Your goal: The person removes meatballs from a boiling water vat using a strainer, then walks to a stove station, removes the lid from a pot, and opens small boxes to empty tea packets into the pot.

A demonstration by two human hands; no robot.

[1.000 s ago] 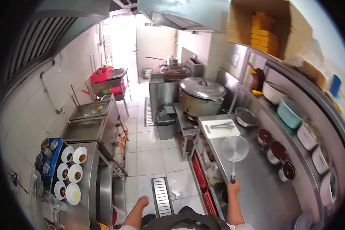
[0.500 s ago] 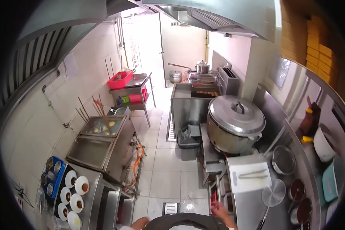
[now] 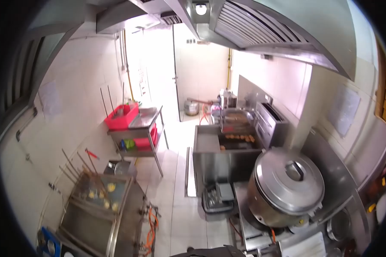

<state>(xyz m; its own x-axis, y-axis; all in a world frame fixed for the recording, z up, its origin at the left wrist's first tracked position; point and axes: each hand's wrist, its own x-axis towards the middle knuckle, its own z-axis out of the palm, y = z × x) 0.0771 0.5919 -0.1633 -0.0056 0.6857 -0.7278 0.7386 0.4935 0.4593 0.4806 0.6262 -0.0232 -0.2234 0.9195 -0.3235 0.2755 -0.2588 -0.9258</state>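
Note:
Neither my left hand nor my right hand shows in the head view. Only the top of my dark clothing (image 3: 214, 252) appears at the bottom edge. Ahead on the right, a large metal pot (image 3: 261, 201) sits on a low burner stand with its lid (image 3: 287, 175) on. In front of it lies a white cutting board (image 3: 306, 247), cut off by the lower edge. To the left is a steel vat (image 3: 88, 222) whose far section holds liquid with several pale yellow pieces (image 3: 111, 187) and long sticks standing in it.
A tiled aisle (image 3: 180, 171) runs toward a bright doorway. A grey bin (image 3: 218, 199) stands beside a steel fryer unit (image 3: 218, 162) with browned pieces inside. An orange hose (image 3: 151, 231) hangs along the vat's base. A red basin (image 3: 122, 116) rests on a side table (image 3: 137, 147).
Both hands have left the view at the bottom. The view has moved forward and tilted up; the pot and fryer look larger, and the white bowls at left have mostly dropped out.

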